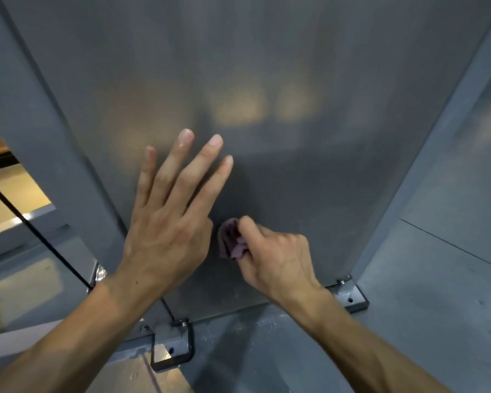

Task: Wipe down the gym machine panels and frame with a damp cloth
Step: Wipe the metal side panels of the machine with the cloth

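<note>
Panel: big grey machine panel fills the view, matte, with soft warm reflections across its upper half.
Frame: grey upright slants down the left side of the panel; a second upright runs down the right edge.
Brackets: bolted foot brackets at the panel's base, one at bottom centre, one at lower right.
Left hand: left hand lies flat on the panel, fingers straight and spread, bracing.
Right hand: right hand is low on the panel, fingers curled and pinching the cloth against it.
Cloth: small purple cloth, bunched up, pressed to the lower panel just beside the left hand.
Risk: bunched that tight, the cloth covers little ground, so streaks and missed patches look likely; the bare left palm may leave fresh prints on the panel.
Hard to tell: whether the cloth is damp; which areas are already wiped; the right fingertips hide behind the cloth; the panel's top is cut off.
</note>
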`<state>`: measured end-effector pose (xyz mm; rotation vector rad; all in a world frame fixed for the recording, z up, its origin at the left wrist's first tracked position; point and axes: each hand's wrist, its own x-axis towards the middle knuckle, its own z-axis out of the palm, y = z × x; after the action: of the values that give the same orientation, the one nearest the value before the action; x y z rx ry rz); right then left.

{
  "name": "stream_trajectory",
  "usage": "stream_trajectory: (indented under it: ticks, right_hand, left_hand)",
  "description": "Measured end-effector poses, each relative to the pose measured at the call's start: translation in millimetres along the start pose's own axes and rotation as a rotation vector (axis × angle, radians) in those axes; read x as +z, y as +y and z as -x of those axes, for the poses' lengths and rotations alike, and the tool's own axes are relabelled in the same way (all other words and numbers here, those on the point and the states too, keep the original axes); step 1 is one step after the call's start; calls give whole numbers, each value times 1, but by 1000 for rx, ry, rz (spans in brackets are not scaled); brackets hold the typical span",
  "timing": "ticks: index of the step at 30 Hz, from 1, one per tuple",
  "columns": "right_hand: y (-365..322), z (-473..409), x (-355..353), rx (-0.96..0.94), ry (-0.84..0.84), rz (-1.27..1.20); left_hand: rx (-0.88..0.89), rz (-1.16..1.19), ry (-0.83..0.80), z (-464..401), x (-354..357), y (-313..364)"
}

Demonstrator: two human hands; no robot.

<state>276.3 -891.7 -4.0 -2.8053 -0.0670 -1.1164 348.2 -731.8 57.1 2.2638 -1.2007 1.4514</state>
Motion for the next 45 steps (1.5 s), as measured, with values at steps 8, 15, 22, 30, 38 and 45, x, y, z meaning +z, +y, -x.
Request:
stream_trajectory:
  ticks: [8, 15, 22, 30, 38, 45]
  right_hand:
    - [115, 32, -38, 259, 20, 124]
    - [65, 21, -18, 210, 14, -15]
    - [39, 10, -12, 24, 42, -37]
    - [146, 40, -41, 329, 7, 112]
    - [152, 44, -47, 533, 88, -49]
    - [96, 21, -42, 221, 35, -105]
  left_hand:
    - [-12, -23, 14, -1, 6, 5]
    - [10, -22, 6, -3, 9, 13]
    - [28, -20, 4, -4, 14, 19]
    - [12, -24, 5, -6, 18, 23]
    - [32, -40, -14, -7, 18, 27]
    - [42, -34, -9, -8, 21, 32]
